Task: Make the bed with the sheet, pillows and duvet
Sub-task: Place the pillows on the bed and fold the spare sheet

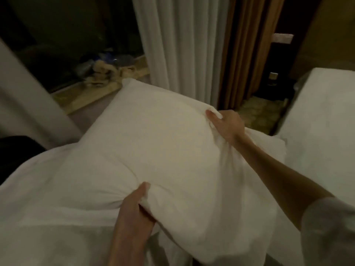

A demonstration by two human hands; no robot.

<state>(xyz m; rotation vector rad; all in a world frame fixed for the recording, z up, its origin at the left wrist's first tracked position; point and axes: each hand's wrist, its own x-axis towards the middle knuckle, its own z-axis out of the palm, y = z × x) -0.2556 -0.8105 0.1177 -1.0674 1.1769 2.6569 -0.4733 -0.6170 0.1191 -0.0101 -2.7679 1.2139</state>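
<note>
A big white pillow [153, 143] fills the middle of the view, held up in front of me. My left hand [134, 210] grips its near lower edge, thumb on top and fabric bunched in the fingers. My right hand [224, 123] clutches the far right edge, the cloth gathered under the palm. More white bedding [48, 217] lies below and to the left of the pillow. The bed with a white sheet [322, 120] shows at the right edge.
A white curtain [182, 45] and a brown curtain [247, 50] hang straight ahead. A crumpled beige cloth [107, 72] lies on the floor at the back left. A pale slanted surface [25, 96] crosses the left side. Patterned floor [257, 114] shows between curtain and bed.
</note>
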